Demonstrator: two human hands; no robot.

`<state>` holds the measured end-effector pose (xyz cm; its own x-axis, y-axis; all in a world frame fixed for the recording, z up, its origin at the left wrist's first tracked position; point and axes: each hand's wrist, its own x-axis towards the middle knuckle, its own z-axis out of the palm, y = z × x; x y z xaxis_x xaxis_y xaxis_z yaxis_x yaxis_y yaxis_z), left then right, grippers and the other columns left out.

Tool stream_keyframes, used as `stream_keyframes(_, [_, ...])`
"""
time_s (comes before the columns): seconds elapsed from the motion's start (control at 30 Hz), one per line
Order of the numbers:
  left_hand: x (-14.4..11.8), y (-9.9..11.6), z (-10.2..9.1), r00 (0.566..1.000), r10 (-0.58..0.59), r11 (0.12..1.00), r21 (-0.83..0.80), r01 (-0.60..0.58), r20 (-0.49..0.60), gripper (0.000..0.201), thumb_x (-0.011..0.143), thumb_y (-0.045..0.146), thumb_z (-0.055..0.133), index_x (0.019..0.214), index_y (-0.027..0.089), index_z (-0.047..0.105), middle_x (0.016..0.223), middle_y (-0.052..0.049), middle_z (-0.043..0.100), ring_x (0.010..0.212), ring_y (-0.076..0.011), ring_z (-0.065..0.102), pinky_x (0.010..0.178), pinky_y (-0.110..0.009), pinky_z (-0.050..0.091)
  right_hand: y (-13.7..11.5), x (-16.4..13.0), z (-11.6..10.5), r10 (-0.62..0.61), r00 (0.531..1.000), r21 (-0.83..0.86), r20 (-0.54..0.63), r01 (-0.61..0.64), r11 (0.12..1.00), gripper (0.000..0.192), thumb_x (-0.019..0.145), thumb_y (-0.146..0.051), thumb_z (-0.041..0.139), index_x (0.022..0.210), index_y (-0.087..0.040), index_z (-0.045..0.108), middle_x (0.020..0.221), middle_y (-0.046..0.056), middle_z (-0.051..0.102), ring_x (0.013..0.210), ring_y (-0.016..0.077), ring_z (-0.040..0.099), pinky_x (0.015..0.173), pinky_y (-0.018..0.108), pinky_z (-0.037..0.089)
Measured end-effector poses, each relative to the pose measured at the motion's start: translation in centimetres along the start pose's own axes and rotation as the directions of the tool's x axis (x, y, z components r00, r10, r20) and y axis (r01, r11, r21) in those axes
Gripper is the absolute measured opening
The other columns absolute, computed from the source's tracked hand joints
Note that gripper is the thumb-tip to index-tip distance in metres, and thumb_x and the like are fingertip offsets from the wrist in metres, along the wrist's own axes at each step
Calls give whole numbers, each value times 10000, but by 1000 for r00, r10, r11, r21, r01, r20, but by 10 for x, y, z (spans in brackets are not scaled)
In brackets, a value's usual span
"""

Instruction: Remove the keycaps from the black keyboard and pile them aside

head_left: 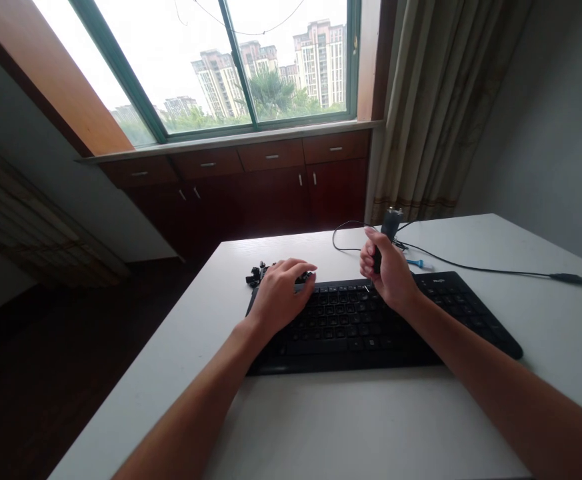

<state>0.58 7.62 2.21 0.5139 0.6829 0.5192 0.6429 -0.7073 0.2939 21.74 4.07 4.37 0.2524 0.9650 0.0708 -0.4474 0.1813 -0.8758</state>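
Note:
A black keyboard [451,313] lies on the white table [321,427] in front of me. My left hand [281,293] rests palm down on the keyboard's upper left corner, fingers spread over the keys. Just beyond it sits a small pile of loose black keycaps [257,275]. My right hand [388,270] is raised above the middle of the keyboard and is closed around a dark upright tool [391,223] with a lighter top end. Which part of the tool touches the keys is hidden by the hand.
A black cable [471,267] runs across the table behind the keyboard to a plug [568,278] at the right. A small blue item [415,263] lies beside it. Beyond the table stand wooden cabinets [251,180], a window and a curtain [435,107].

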Motion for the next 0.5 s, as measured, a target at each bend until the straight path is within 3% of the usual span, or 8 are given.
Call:
stream_keyframes(0.13, [-3,27,-2,984,139,986,-108,-127,112,286,986,403,571,1205,237,649,1233,-64,680,1133,-243,622,1029,-443,476,-8,5,1,-74,997,-22,31,74,997,429,844,-489,702,628,-208,461,513,-67,429,422,72,382,396,197,329])
stream_keyframes(0.33, [-11,44,-10,897,273,959,-177,-224,347,1131,620,810,733,1525,240,364,1554,-171,411,1411,-424,390,1150,-612,338,-7,15,-4,-211,975,-92,62,216,972,371,845,-535,716,842,-251,477,564,-97,491,404,69,400,388,183,331])
stream_keyframes(0.4, [-12,42,-10,882,288,955,-183,-235,373,1232,561,821,757,1554,243,312,1575,-181,376,1430,-445,358,1162,-624,311,-5,13,-9,-242,970,-82,35,244,966,382,841,-535,727,905,-278,451,600,-108,527,400,67,415,388,175,340])
stream_keyframes(0.5, [-13,39,-9,869,292,954,-183,-237,399,1224,572,792,773,1564,264,288,1586,-175,359,1443,-446,341,1173,-628,285,-3,5,-18,-244,969,-75,-26,242,967,392,841,-528,732,909,-289,429,634,-111,553,409,67,436,384,166,346])
